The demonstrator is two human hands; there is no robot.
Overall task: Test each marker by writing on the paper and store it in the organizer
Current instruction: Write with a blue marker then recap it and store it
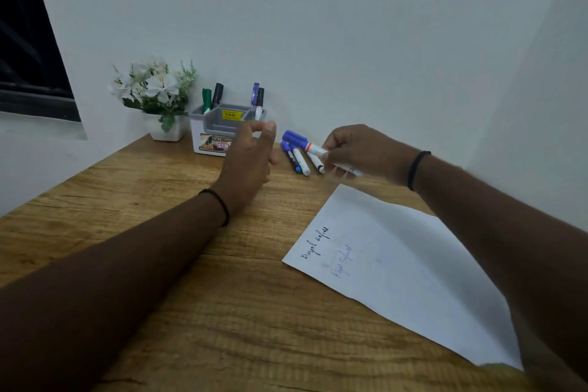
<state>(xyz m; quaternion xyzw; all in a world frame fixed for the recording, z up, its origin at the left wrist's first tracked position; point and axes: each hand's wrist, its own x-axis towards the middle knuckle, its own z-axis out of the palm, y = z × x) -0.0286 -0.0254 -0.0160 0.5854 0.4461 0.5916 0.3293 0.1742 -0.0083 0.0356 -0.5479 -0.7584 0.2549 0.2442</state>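
Note:
My right hand [359, 153] grips a white marker with a blue cap [305, 142], held level just above the table, cap pointing left. My left hand [251, 156] hovers a short way to the left of that cap, fingers curled and apart, holding nothing. Three more markers [302, 161] lie on the table under the held one. The grey organizer [219, 127] stands at the wall behind my left hand, with two markers in its left slot [211, 97] and two in its right slot [257, 99]. The white paper [397, 264] lies at front right, with two lines of handwriting near its left edge.
A white pot of artificial flowers [156, 95] stands left of the organizer against the wall. The wooden table [159, 264] runs up to walls at the back and right. A dark window [28, 41] is at the upper left.

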